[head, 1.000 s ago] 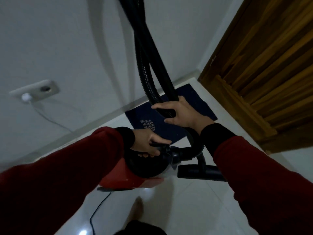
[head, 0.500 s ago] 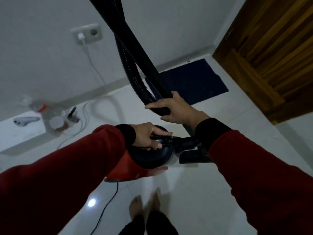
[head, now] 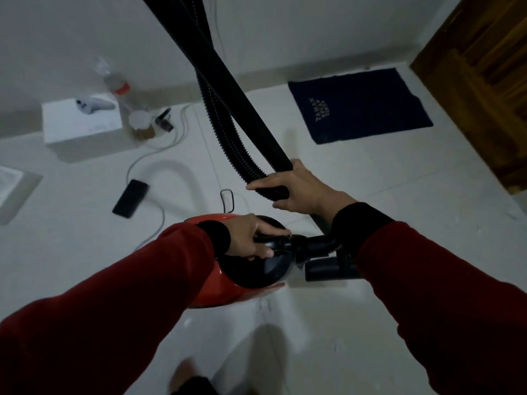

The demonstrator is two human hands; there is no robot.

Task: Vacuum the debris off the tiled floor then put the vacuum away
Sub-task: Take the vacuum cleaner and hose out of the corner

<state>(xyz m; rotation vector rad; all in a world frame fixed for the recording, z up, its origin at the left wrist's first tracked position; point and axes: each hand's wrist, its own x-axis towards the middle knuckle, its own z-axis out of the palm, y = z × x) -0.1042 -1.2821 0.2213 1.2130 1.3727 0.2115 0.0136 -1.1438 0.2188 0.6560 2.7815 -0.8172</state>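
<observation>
Left hand (head: pixel 251 238): fingers curled tight around the black handle on top of the vacuum (head: pixel 245 277), a red canister with a black top, sitting on the tiled floor (head: pixel 356 323) at frame centre. Right hand (head: pixel 296 189): closed around both the ribbed hose (head: pixel 228 121) and the smooth tube (head: pixel 245 109), just above and right of the canister. Both run up and left from the grip and leave the top of the frame, crossing each other on the way. The floor nozzle (head: pixel 328 270) lies just right of the canister, partly behind the right sleeve (head: pixel 442 309). Both sleeves are red with black cuffs.

Around, one of each:
- black cord loop (head: pixel 227 201) on the tile just behind the canister;
- phone (head: pixel 130 198) to the left, lying flat, well apart from the vacuum, beside a white cable (head: pixel 159 212);
- white box (head: pixel 82 126) at far left by the wall, with a white controller (head: pixel 95 105) on top;
- clear bottle (head: pixel 117 86), tilted, beside the box, among small items too blurred to name;
- blue mat (head: pixel 359 106) against the far wall, lettering unreadable;
- wooden door (head: pixel 479 81) at the right edge.

A second pale flat thing shows at the left edge, cropped.

Open room: bare tile right of the nozzle up to the door, and in the foreground. One foot (head: pixel 182 374) shows blurred at the bottom edge.
</observation>
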